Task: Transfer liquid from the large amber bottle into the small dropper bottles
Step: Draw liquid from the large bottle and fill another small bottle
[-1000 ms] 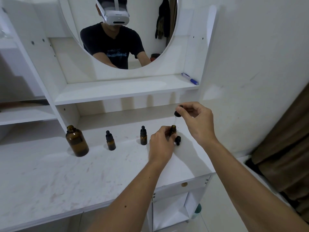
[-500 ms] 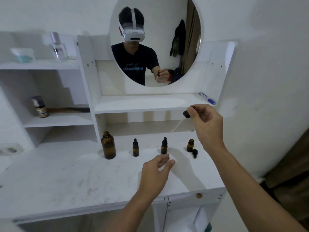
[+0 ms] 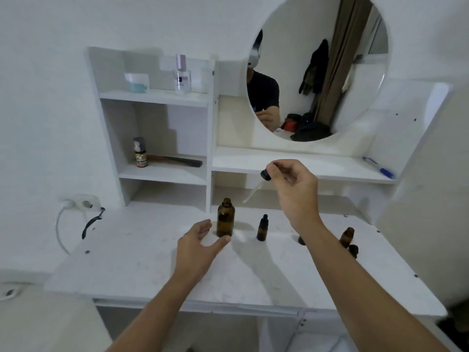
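Observation:
The large amber bottle (image 3: 225,217) stands uncapped on the white desk (image 3: 142,265). My left hand (image 3: 200,246) is open, its fingers spread just in front of and around the bottle's base, apart from it. My right hand (image 3: 291,186) is raised above the desk, pinching a dropper (image 3: 256,186) by its black bulb, glass tube angled down towards the large bottle. A capped small dropper bottle (image 3: 262,228) stands right of the big one. Another small bottle (image 3: 301,240) is mostly hidden behind my right forearm. An uncapped small bottle (image 3: 346,237) stands at the right, a black cap (image 3: 353,250) beside it.
A round mirror (image 3: 355,72) hangs above a shelf holding a blue pen (image 3: 379,168). The left shelves carry a perfume bottle (image 3: 182,77), a white jar (image 3: 136,82), a small bottle (image 3: 140,153) and a dark comb (image 3: 177,161). A wall socket with cable (image 3: 81,204) sits left of the desk.
The view swung left. My left hand let go of the rightmost small bottle and moved left to the large amber bottle. My right hand carried the dropper left, over towards the large bottle.

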The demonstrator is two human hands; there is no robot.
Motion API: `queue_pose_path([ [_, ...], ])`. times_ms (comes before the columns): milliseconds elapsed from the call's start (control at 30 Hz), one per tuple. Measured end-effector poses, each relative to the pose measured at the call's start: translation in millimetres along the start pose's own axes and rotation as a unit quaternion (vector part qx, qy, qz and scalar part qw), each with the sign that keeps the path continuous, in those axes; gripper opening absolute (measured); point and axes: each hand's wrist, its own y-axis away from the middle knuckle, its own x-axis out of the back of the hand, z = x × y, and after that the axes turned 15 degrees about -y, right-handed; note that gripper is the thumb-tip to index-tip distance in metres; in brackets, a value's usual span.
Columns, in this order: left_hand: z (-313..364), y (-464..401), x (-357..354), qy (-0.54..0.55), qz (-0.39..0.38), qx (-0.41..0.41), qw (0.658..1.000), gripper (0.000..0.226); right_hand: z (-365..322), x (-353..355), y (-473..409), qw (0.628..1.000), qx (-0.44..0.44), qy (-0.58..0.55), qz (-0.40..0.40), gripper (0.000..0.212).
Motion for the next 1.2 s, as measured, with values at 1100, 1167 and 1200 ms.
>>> queue_pose_path([
  [1100, -1, -34, -19, -0.001, 0.006, -0.02, 1.0, 0.05, 56, -58, 6, 0.977, -0.06, 0.176, -0.108, 0.007],
  [1167, -1, -34, -18, 0.008, 0.004, -0.017, 1.0, 0.049, 56, -58, 6, 0.978, -0.061, 0.17, -0.105, 0.007],
  [1200, 0, -34, -18, 0.01, 0.002, -0.017, 1.0, 0.049, 55, -59, 5, 0.979, -0.06, 0.168, -0.103, 0.006],
])
